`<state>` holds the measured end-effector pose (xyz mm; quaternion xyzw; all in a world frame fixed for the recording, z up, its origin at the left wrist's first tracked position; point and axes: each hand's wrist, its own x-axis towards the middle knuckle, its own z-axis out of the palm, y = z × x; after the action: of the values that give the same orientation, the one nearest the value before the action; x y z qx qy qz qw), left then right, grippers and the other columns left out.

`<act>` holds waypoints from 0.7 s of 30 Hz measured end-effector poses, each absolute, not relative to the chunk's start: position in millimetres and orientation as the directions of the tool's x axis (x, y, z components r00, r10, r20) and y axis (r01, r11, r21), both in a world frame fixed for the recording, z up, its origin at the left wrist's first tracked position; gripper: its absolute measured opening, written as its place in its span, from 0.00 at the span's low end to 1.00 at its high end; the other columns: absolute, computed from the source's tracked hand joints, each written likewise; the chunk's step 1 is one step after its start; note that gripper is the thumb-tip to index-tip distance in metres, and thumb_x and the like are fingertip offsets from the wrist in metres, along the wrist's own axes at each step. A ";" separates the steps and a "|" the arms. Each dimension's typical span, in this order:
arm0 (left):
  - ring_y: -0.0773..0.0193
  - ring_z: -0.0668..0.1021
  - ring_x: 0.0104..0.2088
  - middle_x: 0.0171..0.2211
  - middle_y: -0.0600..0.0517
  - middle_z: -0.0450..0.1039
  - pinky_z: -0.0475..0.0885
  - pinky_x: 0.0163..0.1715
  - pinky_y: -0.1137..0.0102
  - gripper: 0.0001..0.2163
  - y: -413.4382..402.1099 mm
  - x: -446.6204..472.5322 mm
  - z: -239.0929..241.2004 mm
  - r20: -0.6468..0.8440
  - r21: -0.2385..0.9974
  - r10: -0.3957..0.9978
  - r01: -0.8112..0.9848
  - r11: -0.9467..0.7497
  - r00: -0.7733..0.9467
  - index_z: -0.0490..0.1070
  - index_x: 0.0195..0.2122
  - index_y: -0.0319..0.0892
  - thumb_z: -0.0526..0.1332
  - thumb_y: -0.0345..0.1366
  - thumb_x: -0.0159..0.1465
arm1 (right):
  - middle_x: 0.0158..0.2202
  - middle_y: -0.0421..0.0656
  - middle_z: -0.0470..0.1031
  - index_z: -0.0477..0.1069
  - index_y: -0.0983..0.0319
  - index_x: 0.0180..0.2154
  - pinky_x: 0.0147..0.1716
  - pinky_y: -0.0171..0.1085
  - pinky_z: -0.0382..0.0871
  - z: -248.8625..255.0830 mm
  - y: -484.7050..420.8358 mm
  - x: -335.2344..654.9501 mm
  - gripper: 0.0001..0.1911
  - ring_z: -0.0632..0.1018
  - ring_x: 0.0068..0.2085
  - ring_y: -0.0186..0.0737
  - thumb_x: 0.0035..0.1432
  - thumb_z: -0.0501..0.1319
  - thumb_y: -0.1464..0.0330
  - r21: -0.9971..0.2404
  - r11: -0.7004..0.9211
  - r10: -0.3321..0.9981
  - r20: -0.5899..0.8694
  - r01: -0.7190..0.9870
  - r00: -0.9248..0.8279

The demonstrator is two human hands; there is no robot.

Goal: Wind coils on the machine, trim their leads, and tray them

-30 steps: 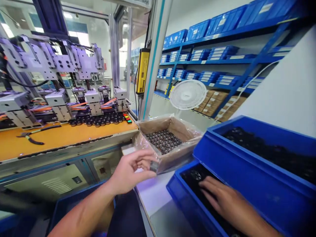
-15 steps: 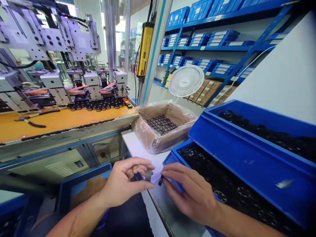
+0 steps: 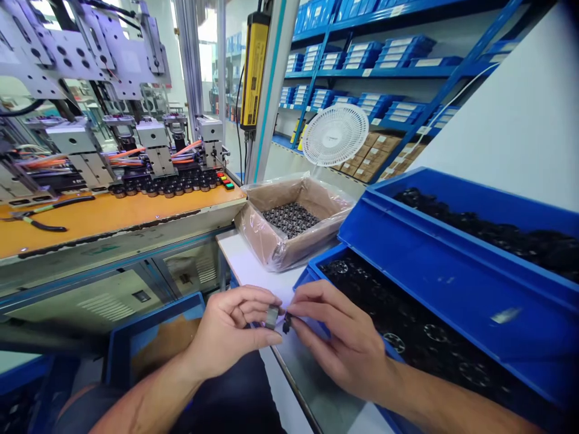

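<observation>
Between the thumb and fingers of my left hand [image 3: 242,322] is a small grey metal ring [image 3: 271,317], held on its side. My right hand [image 3: 337,337] pinches a small black plastic part [image 3: 286,323] at its fingertips. The black part is right beside the ring's right side; whether the two touch I cannot tell. Both hands are above the front edge of a white tabletop [image 3: 239,256]. Fingers hide some of each piece.
A plastic-lined carton [image 3: 266,244] of small metal parts stands behind my hands. Blue bins [image 3: 407,235] of black parts are stacked at right. At left, pliers [image 3: 45,211] lie on an orange machine bench [image 3: 117,217]. A white fan [image 3: 335,135] stands behind the carton.
My right hand has moved left, bringing the black part up close to the ring. My left hand keeps its hold on the ring. The view has shifted slightly.
</observation>
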<state>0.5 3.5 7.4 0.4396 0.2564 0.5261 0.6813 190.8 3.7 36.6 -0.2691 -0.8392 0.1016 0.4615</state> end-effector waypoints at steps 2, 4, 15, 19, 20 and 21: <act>0.66 0.82 0.34 0.36 0.48 0.82 0.79 0.37 0.73 0.18 2.9 2.1 7.7 0.064 0.875 0.940 -0.472 0.108 0.334 0.79 0.35 0.38 0.76 0.22 0.42 | 0.36 0.47 0.72 0.72 0.64 0.43 0.33 0.34 0.76 36.2 3.5 190.8 0.12 0.76 0.37 0.38 0.59 0.59 0.81 -0.425 0.836 0.545 0.719 0.348 -0.432; 0.66 0.82 0.32 0.32 0.49 0.82 0.79 0.35 0.73 0.18 2.6 3.9 8.4 0.024 0.878 0.931 -0.453 0.154 0.363 0.78 0.35 0.37 0.76 0.23 0.42 | 0.36 0.47 0.72 0.72 0.64 0.44 0.32 0.35 0.76 35.7 3.4 190.7 0.12 0.76 0.37 0.38 0.59 0.59 0.80 -0.427 0.839 0.542 0.720 0.339 -0.434; 0.70 0.83 0.30 0.31 0.52 0.83 0.78 0.34 0.78 0.17 3.9 5.6 9.2 0.043 0.845 0.928 -0.509 0.165 0.371 0.77 0.35 0.38 0.76 0.23 0.45 | 0.44 0.52 0.71 0.68 0.67 0.52 0.41 0.41 0.77 36.0 2.7 194.3 0.19 0.75 0.46 0.44 0.58 0.60 0.78 -0.374 0.867 0.495 0.719 0.329 -0.488; 0.71 0.83 0.31 0.31 0.52 0.83 0.78 0.34 0.79 0.17 2.7 5.1 9.5 0.044 0.835 0.926 -0.523 0.172 0.375 0.78 0.36 0.38 0.75 0.22 0.44 | 0.44 0.52 0.71 0.69 0.67 0.49 0.41 0.40 0.77 32.0 4.1 194.4 0.16 0.75 0.45 0.43 0.59 0.60 0.80 -0.284 0.890 0.439 0.743 0.355 -0.505; 0.71 0.83 0.30 0.31 0.53 0.83 0.78 0.34 0.79 0.17 2.7 5.2 9.7 0.037 0.833 0.925 -0.523 0.180 0.377 0.78 0.36 0.39 0.75 0.21 0.44 | 0.43 0.52 0.72 0.69 0.68 0.49 0.41 0.40 0.77 31.2 4.6 194.4 0.15 0.75 0.45 0.43 0.60 0.60 0.79 -0.268 0.895 0.427 0.748 0.357 -0.507; 0.71 0.83 0.30 0.30 0.53 0.83 0.78 0.34 0.79 0.17 2.8 5.4 9.8 0.027 0.831 0.924 -0.522 0.191 0.380 0.78 0.36 0.39 0.75 0.21 0.44 | 0.43 0.52 0.72 0.69 0.68 0.49 0.41 0.41 0.77 30.7 5.1 194.3 0.15 0.75 0.45 0.44 0.60 0.60 0.78 -0.261 0.898 0.420 0.750 0.355 -0.511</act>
<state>5.4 2.8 9.8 0.3984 0.2526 0.4960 0.7290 194.3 5.1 30.7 -0.2230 -0.8683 0.0366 0.4415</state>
